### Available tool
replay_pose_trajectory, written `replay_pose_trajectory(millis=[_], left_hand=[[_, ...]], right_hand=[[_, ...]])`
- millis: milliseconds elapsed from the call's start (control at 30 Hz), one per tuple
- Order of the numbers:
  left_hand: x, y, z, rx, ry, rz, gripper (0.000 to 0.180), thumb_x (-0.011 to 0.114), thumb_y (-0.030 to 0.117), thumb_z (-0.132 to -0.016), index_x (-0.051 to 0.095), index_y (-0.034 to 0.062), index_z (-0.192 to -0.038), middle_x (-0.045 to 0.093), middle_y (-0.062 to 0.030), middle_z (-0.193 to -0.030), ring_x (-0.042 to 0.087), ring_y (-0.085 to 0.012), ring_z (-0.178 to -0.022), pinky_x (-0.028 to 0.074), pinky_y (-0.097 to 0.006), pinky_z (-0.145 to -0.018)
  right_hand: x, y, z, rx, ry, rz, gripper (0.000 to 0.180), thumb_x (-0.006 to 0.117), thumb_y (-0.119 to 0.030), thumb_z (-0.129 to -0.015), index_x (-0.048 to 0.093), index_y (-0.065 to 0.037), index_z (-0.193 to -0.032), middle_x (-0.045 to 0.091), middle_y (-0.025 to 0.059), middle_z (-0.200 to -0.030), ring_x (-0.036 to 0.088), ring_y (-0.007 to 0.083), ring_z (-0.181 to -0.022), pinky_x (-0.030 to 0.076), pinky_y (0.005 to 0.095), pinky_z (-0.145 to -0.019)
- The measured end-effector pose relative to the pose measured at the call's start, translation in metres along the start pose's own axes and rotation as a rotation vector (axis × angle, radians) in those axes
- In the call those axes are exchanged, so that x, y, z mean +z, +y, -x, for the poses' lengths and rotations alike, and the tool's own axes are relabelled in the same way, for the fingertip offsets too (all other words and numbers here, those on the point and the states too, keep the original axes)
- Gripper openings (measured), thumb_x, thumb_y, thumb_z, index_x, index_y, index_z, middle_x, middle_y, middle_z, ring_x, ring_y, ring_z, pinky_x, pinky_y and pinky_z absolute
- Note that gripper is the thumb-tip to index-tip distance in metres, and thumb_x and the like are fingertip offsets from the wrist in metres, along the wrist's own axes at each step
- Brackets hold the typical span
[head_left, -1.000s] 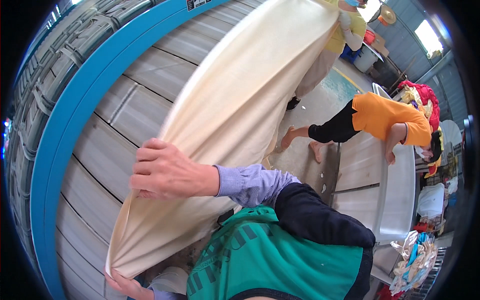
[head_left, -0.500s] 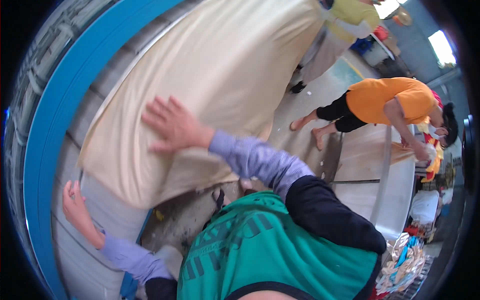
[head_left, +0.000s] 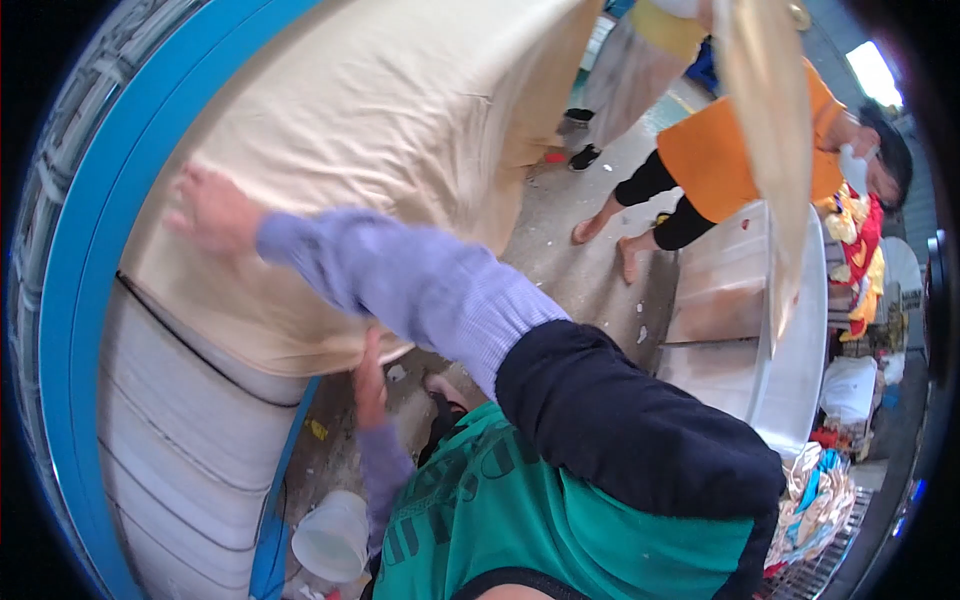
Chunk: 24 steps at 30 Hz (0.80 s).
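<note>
A wide cream cloth [head_left: 330, 140] lies over a grey slatted conveyor-like surface [head_left: 190, 460], wrinkled toward its right side. My right hand [head_left: 218, 212] reaches across to the left part of the cloth, blurred, its fingers looking apart and holding nothing. My left hand [head_left: 369, 388] is lower, at the cloth's near edge, with fingers pointing up against it. Whether those fingers pinch the edge is hidden.
A blue rail [head_left: 75, 300] curves along the left. A white bucket [head_left: 332, 535] stands on the floor below. Right of the cloth are a co-worker in orange [head_left: 715, 155], another person in yellow [head_left: 650, 50], a hanging cream cloth strip [head_left: 775, 130] and a metal table [head_left: 715, 310].
My right hand has moved left across the cloth. My left hand has gone from the grey surface rightward to the cloth's near edge. A cream strip now hangs before the co-worker in orange.
</note>
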<state>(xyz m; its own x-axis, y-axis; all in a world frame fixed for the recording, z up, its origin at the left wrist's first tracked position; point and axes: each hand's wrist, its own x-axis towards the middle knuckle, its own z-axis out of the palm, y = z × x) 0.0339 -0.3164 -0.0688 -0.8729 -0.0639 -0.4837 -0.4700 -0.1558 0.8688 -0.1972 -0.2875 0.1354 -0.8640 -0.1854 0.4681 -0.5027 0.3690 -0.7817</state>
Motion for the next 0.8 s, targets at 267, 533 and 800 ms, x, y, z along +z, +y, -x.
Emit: replay_pose_trajectory(millis=[267, 533, 800], left_hand=[[-0.092, 0.125, 0.095, 0.548, 0.336, -0.26, 0.041, 0.063, 0.033, -0.089, 0.062, -0.0074, -0.096, 0.061, -0.0049, -0.081, 0.052, -0.0118, -0.07, 0.044, -0.028, -0.064], [-0.082, 0.178, 0.087, 1.13, 0.62, -0.496, 0.028, 0.053, 0.011, -0.094, 0.054, -0.0036, -0.118, 0.061, -0.0102, -0.103, 0.059, -0.0177, -0.093, 0.045, -0.03, -0.085], [-0.012, 0.13, 0.09, 0.516, -0.142, -0.488, 0.021, 0.053, 0.008, -0.093, 0.058, -0.0032, -0.109, 0.062, -0.0079, -0.102, 0.058, -0.014, -0.092, 0.046, -0.025, -0.083]], right_hand=[[-0.133, 0.075, 0.32, 0.215, 0.259, 0.455, 0.033, 0.058, -0.02, -0.085, 0.055, -0.007, -0.116, 0.047, 0.0165, -0.129, 0.04, 0.034, -0.125, 0.032, 0.0449, -0.105], [-0.233, 0.11, 0.765, 1.791, 0.429, 0.065, 0.025, 0.061, -0.035, -0.082, 0.064, -0.01, -0.088, 0.055, 0.0052, -0.068, 0.052, 0.0154, -0.054, 0.041, 0.0319, -0.044], [-0.307, 0.065, 0.882, 1.493, 1.638, 0.499, 0.077, 0.078, -0.034, -0.064, 0.048, 0.014, -0.116, 0.056, 0.0293, -0.114, 0.055, 0.037, -0.108, 0.043, 0.0385, -0.092]])
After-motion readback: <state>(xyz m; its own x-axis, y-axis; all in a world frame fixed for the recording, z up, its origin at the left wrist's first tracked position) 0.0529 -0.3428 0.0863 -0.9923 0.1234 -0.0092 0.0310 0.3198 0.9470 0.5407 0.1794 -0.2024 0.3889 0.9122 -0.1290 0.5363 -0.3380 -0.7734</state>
